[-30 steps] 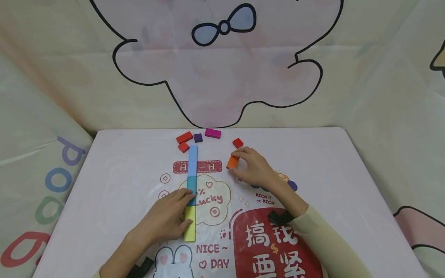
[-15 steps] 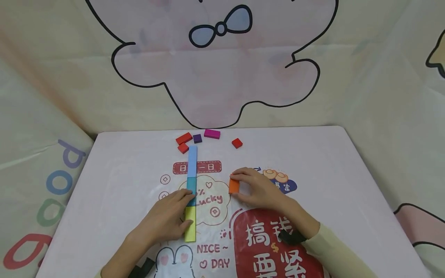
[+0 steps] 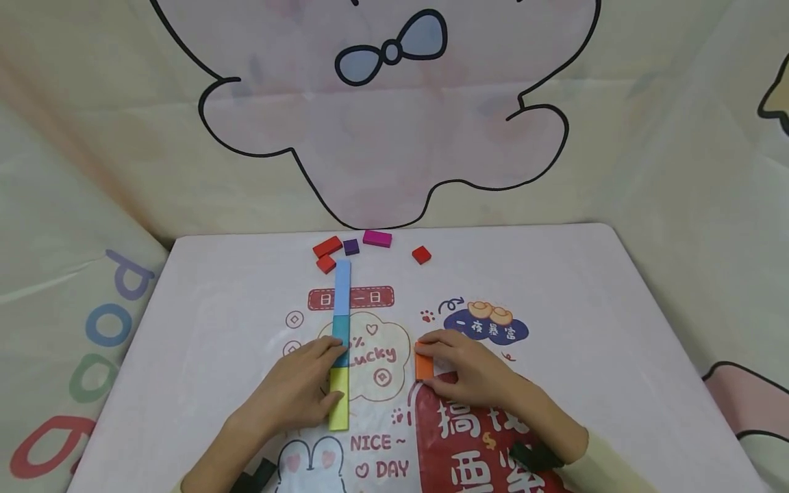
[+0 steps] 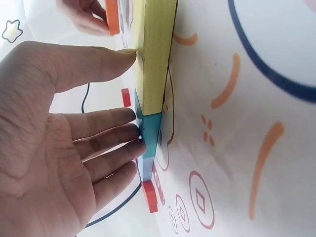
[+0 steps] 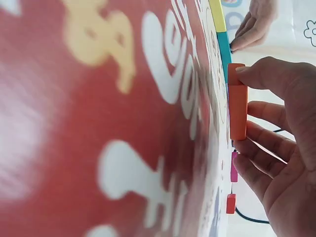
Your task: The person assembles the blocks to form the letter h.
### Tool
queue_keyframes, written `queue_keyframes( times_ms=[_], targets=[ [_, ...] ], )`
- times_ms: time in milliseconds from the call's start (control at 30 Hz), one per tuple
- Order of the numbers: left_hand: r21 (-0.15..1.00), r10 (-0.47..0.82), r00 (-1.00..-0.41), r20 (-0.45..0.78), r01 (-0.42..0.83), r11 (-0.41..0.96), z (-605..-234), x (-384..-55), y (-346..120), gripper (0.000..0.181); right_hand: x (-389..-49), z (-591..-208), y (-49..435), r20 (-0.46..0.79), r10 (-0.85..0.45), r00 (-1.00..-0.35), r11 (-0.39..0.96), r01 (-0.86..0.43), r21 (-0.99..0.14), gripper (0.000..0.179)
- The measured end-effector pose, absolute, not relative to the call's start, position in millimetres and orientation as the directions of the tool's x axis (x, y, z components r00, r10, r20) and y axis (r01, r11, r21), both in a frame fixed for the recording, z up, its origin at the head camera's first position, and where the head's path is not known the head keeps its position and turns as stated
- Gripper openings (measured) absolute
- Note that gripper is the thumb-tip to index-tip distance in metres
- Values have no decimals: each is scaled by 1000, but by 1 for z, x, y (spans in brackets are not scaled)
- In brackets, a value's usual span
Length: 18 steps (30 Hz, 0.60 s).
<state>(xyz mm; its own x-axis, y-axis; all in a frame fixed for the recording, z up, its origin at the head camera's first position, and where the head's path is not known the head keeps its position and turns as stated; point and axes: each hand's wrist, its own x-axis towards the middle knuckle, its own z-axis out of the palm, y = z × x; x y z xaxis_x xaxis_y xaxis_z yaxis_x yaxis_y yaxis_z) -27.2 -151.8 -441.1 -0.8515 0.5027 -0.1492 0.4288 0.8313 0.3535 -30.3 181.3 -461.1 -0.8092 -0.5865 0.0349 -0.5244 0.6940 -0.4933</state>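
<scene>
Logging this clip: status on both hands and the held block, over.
Left hand touching row of yellow, teal, light-blue wooden-looking bars. Right hand pinching orange rectangular wooden-looking block, apart from row. No block between them.

Hands: 2, i.e. L hand [image 3: 292,383] + R hand [image 3: 471,373]. Blks: 9 tot. Row by L hand: 1 yellow blk [image 3: 340,412], 1 teal blk [image 3: 340,327], 1 lt blue blk [image 3: 342,287]. In R hand: 1 orange blk [image 3: 424,363]. Beyond hands, L to R: 2 red blks [image 3: 327,246], 1 purple blk [image 3: 351,247], 1 magenta blk [image 3: 377,238], 1 more red blk [image 3: 422,255]
</scene>
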Motion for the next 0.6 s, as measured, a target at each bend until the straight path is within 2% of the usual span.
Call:
queue_keyframes(
  times_ms=[600],
  targets=[
    [351,502,-853,-143,431,831,-444,-27,-153,75,17,-461,192,-66,-532,-844,724,-413,-552,57]
  ],
)
